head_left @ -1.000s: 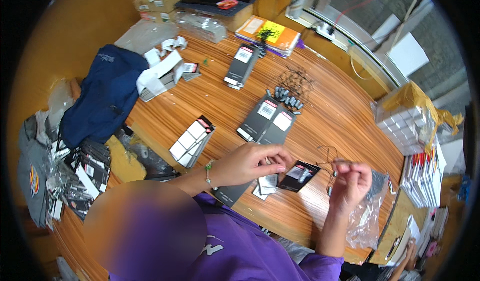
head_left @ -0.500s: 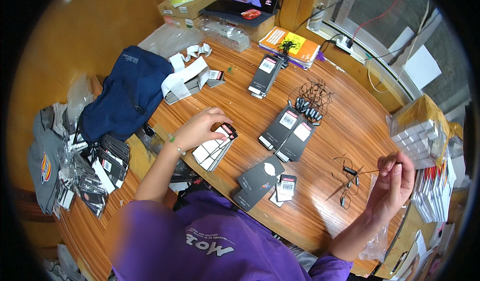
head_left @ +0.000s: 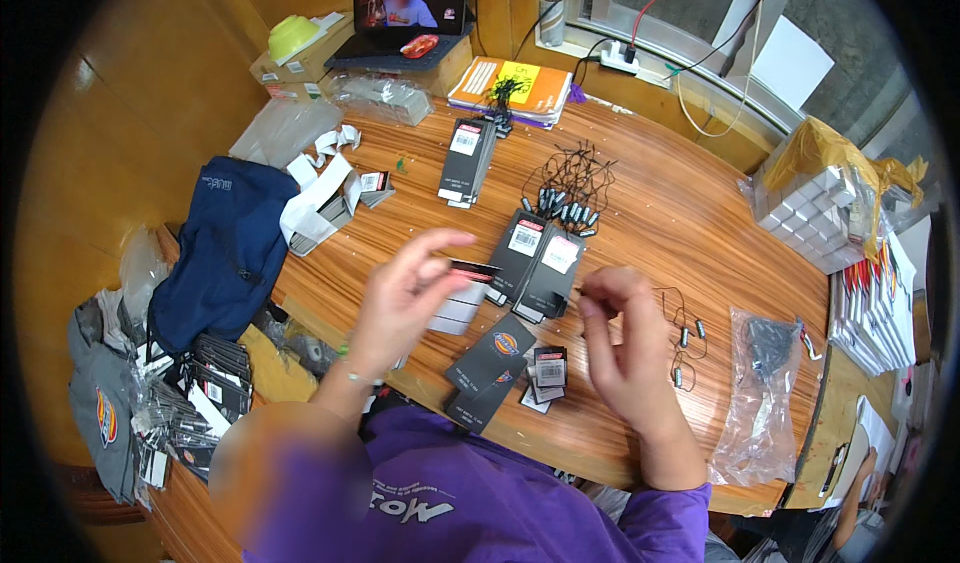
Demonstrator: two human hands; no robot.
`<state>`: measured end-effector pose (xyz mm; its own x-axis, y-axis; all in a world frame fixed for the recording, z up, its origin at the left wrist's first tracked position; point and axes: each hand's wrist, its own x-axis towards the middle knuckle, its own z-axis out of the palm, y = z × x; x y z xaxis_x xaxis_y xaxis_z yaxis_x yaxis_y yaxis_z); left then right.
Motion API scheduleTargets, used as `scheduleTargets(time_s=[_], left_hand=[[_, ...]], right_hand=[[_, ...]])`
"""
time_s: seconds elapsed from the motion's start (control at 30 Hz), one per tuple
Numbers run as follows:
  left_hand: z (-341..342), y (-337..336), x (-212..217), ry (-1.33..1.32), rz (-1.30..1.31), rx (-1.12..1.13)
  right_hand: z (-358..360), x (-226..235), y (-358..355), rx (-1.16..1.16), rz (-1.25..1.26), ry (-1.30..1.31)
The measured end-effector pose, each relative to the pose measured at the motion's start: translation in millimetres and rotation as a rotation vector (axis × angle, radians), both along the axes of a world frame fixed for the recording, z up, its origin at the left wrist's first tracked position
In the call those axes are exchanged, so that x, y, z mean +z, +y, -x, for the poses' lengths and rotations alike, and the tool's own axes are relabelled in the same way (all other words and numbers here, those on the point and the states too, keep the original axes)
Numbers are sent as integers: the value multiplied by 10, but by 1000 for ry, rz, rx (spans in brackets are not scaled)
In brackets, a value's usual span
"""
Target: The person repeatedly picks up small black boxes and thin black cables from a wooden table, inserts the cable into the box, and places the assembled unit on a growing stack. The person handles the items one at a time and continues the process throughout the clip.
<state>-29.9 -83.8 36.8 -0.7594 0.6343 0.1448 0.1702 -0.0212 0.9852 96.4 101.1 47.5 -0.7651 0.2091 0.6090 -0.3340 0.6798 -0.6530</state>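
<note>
1. The left hand (head_left: 405, 298) pinches a small black card tag (head_left: 472, 269) between thumb and fingertips, raised above the wooden surface (head_left: 690, 203).
2. The right hand (head_left: 622, 338) has its thumb and forefinger pressed together on a thin black string (head_left: 668, 298), close to the tag.
3. The tag looks light and stiff; best held by its edges. The string seems limp and slippery, so grip near its end.
4. Just below lie more black tags (head_left: 535, 263); a bunch of strings (head_left: 570, 188) sits further back, a clear plastic bag (head_left: 760, 383) to the right.
</note>
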Motion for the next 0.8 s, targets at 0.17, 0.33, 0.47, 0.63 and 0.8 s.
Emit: scheduleTargets(time_s=[0.17,0.33,0.47,0.63,0.8], left_hand=[[-167,436,-147,156,-33,-51],[-263,540,-119,133,15,-23],[-273,590,-126,181,-26,-27],[-265,582,-112,320,36,-60],[-255,595,-119,683,81,-58]], right_hand=[[55,-76,-29,-34,65,41],[82,-105,33,-48,1,-8],[84,-124,63,-37,-9,-36],[72,-104,69,-39,24,-94],[61,-80,100,-31,-126,-71]])
